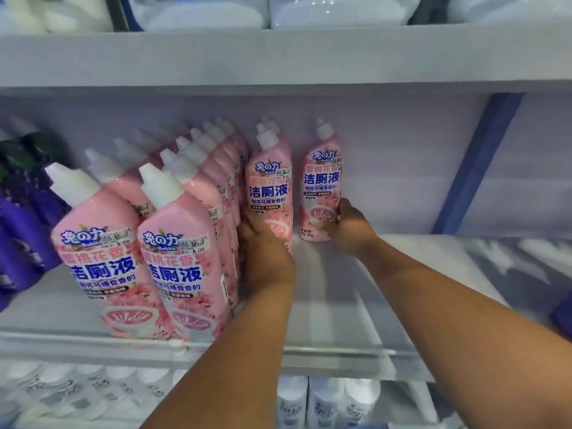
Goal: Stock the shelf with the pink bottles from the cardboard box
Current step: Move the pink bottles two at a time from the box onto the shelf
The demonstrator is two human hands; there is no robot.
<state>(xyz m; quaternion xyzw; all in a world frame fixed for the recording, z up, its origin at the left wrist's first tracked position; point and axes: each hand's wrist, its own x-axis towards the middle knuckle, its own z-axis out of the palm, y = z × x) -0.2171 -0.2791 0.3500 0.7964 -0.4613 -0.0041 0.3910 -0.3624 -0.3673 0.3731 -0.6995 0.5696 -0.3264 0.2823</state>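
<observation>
Several pink bottles with white caps stand in rows on the white shelf [340, 308], the front ones [102, 243] near its edge. My left hand [266, 252] grips the base of a pink bottle [269, 187] at the right end of the rows. My right hand [349, 224] holds another pink bottle [322, 181] upright, deep on the shelf and a little apart to the right. The cardboard box is out of view.
Purple bottles [21, 236] fill the left of the same shelf. White bottles [328, 400] stand on the shelf below, white packs [340, 10] on the shelf above. A blue upright [476, 162] runs down the back panel on the right. Bare shelf lies right of my right hand.
</observation>
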